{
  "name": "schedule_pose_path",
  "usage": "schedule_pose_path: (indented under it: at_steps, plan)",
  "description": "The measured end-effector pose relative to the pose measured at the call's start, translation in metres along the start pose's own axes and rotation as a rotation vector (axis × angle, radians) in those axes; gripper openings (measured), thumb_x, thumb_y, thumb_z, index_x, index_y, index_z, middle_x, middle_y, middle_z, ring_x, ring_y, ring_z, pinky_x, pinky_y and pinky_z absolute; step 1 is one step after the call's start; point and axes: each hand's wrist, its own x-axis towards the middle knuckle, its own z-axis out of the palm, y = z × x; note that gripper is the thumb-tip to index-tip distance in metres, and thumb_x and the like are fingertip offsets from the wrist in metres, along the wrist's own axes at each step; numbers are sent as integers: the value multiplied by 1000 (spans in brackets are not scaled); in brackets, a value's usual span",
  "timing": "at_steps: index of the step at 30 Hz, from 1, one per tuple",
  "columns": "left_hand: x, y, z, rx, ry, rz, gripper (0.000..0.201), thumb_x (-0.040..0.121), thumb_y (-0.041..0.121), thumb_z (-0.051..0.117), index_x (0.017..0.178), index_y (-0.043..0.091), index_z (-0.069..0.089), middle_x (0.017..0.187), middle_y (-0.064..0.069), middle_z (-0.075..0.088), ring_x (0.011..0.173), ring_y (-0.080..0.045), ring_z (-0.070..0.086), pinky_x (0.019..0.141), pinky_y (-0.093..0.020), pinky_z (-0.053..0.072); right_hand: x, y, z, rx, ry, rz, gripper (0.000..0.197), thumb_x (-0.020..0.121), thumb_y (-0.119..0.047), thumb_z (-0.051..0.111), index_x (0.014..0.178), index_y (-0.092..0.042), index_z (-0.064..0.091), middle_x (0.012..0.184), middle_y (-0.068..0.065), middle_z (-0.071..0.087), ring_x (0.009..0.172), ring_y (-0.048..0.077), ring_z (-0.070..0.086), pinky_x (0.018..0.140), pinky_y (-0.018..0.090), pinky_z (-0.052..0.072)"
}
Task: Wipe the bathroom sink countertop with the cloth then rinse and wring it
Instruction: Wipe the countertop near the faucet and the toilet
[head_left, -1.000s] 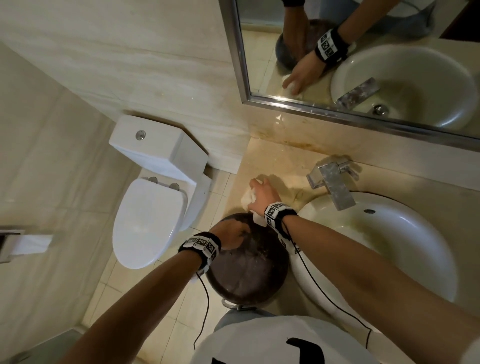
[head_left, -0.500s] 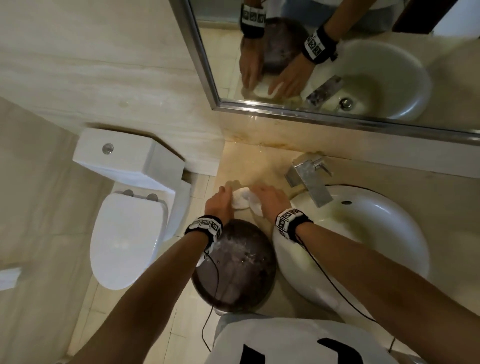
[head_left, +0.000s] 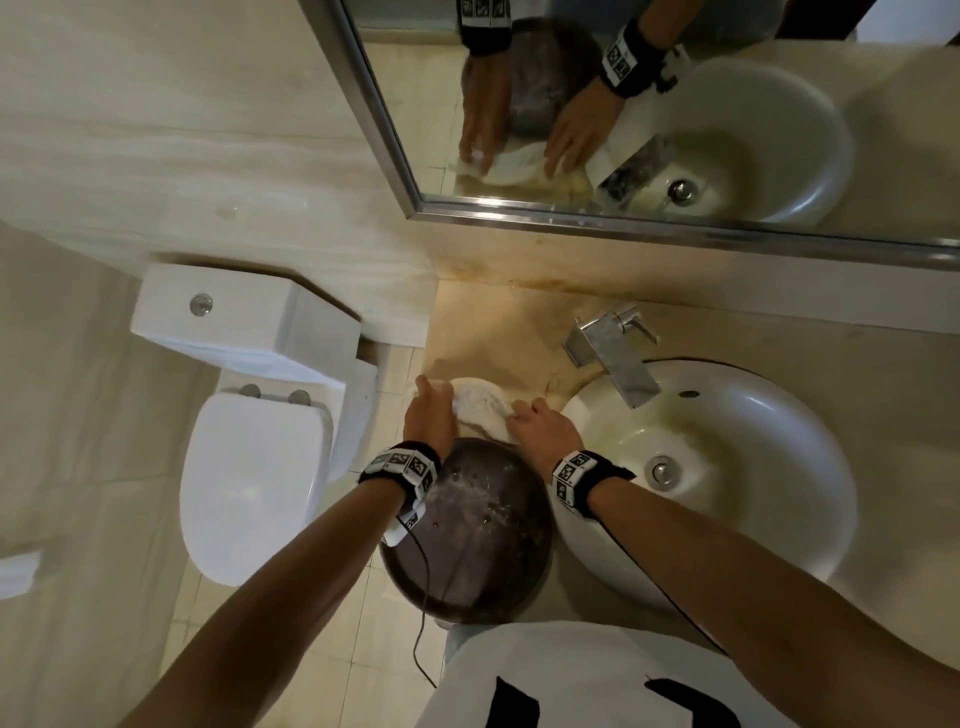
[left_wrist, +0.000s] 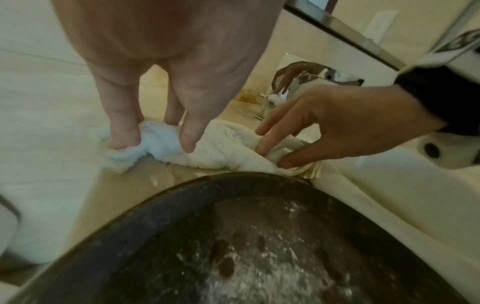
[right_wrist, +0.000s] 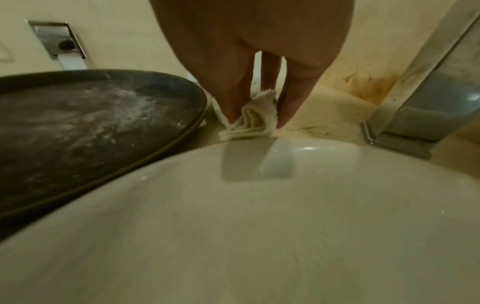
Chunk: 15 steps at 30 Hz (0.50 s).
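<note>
A white terry cloth (head_left: 480, 408) lies bunched on the beige countertop (head_left: 498, 338), left of the sink basin (head_left: 753, 519). My left hand (head_left: 434, 405) pinches the cloth's left end between a finger and thumb (left_wrist: 154, 142). My right hand (head_left: 524, 415) pinches the folded right end (right_wrist: 255, 123) beside the basin rim. In the left wrist view the cloth (left_wrist: 228, 144) stretches between both hands. The mirror repeats both hands on the cloth.
A dark round bowl (head_left: 467, 535) with white residue sits on the counter's near edge, just below the hands. A chrome faucet (head_left: 613, 358) stands behind the basin. A toilet (head_left: 260, 467) is to the left. Brown stains mark the back corner (right_wrist: 374, 88).
My left hand has left the dark bowl's rim and taken hold of the cloth's left end. The right hand shifted to the right end, and the cloth is now spread between them.
</note>
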Motion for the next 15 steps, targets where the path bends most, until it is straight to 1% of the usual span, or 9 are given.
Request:
schedule_pose_path:
  at_steps: [2,3,4,6,7,9,11,12,15]
  plan:
    - [8,4,-1,8,-19,-23,18,92,4,56,110,5,60,117,-18,50,80,-33,65,71,-38,58,2,1,-5,-39,4,22,21,88,-15,65,107,-13,73,118,4,62,107,30,58,70,36,52]
    - [12,6,-3,23,-18,-29,17,93,5,56,110,2,60,118,-19,51,79,-31,63,69,-36,57,4,3,-7,-52,25,30,24,82,-15,70,106,-14,74,116,4,64,105,29,60,72,36,53]
    - [17,9,-6,41,-13,-37,16,95,7,56,108,0,61,118,-20,52,77,-30,62,68,-34,56,9,5,-8,-70,41,30,28,81,-14,71,109,-15,73,119,4,65,106,29,61,79,38,53]
    - [27,15,-11,81,2,-55,14,95,5,56,104,-1,65,118,-22,53,79,-33,64,71,-37,57,18,10,-14,-116,29,43,32,90,-14,61,121,-17,68,130,4,59,115,28,56,97,41,45]
    - [33,17,-13,102,15,-61,13,95,3,56,103,0,66,117,-22,54,82,-34,64,74,-39,58,23,13,-18,-146,43,56,32,93,-16,56,123,-19,66,133,4,57,117,28,54,99,42,43]
    - [45,19,-13,101,37,-58,16,93,-1,57,107,1,65,117,-19,53,85,-33,65,80,-38,58,33,18,-29,-168,37,95,32,95,-19,55,125,-20,66,137,4,55,119,27,51,99,42,43]
    - [57,25,-13,88,56,-35,26,92,-6,53,116,0,62,119,-18,52,87,-31,64,84,-37,58,44,26,-39,-182,38,134,38,97,-21,52,134,-18,61,150,7,45,127,30,46,99,43,42]
    - [63,31,-15,71,67,-22,28,91,-8,52,117,0,61,119,-18,53,88,-31,64,85,-38,57,49,30,-42,-195,36,142,41,99,-21,50,139,-16,55,156,8,37,132,32,41,101,44,41]
    - [83,47,-26,47,78,-10,28,88,-10,50,111,1,63,117,-19,54,89,-36,64,86,-41,55,63,36,-50,-203,20,183,54,101,-23,48,152,-9,38,165,14,16,143,37,28,113,48,33]
